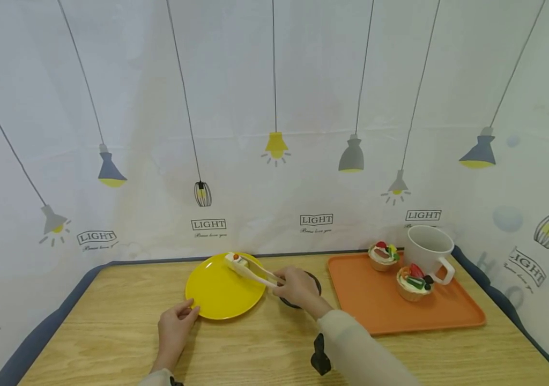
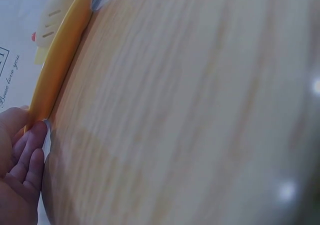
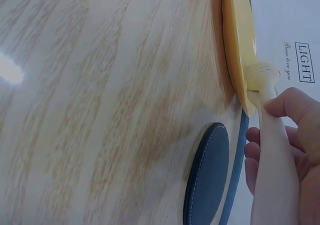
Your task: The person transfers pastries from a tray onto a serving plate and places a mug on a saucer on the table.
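My left hand (image 1: 175,328) pinches the near-left rim of a round yellow plate (image 1: 219,297), thumb on top and fingers below in the left wrist view. In my right hand (image 1: 298,289) is a pair of cream-coloured tongs (image 1: 260,279), held from the right side and reaching over the plate's far part. Between the tongs' slotted ends sits a small white piece of cake (image 1: 232,259) with an orange-red dot on top. It overlaps the plate's upper area in the head view. The right wrist view shows the tong tips (image 3: 262,72) right at the plate's edge, largely covering the cake.
A dark round coaster (image 3: 210,170) with stitched edging lies beneath my right hand. At right, an orange tray (image 1: 366,305) bears two fruit-topped tarts, one near (image 1: 412,289) and one far (image 1: 381,260), beside a white mug (image 1: 426,249). A printed curtain (image 1: 236,107) closes off the back.
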A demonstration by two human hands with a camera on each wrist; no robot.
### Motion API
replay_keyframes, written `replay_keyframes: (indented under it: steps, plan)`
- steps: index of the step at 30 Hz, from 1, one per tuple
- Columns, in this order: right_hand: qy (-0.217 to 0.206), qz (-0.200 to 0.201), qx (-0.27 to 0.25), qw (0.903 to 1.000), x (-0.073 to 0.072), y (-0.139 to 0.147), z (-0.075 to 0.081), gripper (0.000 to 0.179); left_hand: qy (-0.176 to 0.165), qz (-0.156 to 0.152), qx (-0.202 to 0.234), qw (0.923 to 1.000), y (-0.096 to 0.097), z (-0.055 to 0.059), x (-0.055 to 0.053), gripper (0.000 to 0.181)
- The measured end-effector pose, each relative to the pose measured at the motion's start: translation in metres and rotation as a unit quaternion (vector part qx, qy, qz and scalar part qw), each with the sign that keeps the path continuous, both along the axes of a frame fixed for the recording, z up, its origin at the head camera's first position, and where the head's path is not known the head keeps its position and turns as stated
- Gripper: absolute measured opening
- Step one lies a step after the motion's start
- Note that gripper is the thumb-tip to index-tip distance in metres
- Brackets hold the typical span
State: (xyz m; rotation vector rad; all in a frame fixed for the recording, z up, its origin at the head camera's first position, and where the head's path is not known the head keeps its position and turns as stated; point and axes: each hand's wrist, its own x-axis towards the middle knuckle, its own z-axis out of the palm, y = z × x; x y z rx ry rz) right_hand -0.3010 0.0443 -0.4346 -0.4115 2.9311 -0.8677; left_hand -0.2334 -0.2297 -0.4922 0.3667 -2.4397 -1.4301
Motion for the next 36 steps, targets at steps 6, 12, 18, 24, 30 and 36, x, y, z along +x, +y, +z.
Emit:
replay_keyframes:
  steps: [6, 12, 18, 24, 30, 36]
  plan:
    - [0.003, -0.001, 0.001, 1.0000, -0.0005, 0.0000, -0.0028, 0.040, 0.006, 0.000, -0.001, 1.0000, 0.0006, -0.0009, -0.0004, 0.034]
    - [0.004, -0.005, 0.003, 1.0000, -0.0008, 0.0006, -0.0059, 0.038, 0.008, 0.001, -0.007, 0.9999, 0.0008, -0.0009, -0.0011, 0.034]
    - [0.008, -0.001, -0.004, 1.0000, 0.0005, 0.0003, -0.0073, 0.037, 0.009, 0.002, -0.006, 0.9999, 0.0004, -0.0013, -0.0009, 0.034]
    - [0.013, 0.003, -0.005, 0.9999, 0.0011, -0.0008, -0.0086, 0.036, 0.006, 0.000, -0.004, 1.0000, 0.0002, -0.0013, 0.0001, 0.035]
    - [0.007, -0.004, -0.009, 0.9999, 0.0027, -0.0013, -0.0085, 0.042, 0.003, 0.003, -0.002, 1.0000, 0.0008, -0.0017, 0.0008, 0.035]
    - [0.008, -0.001, -0.019, 0.9998, 0.0046, -0.0009, -0.0065, 0.040, 0.006, 0.006, -0.001, 1.0000, 0.0020, -0.0016, 0.0005, 0.034]
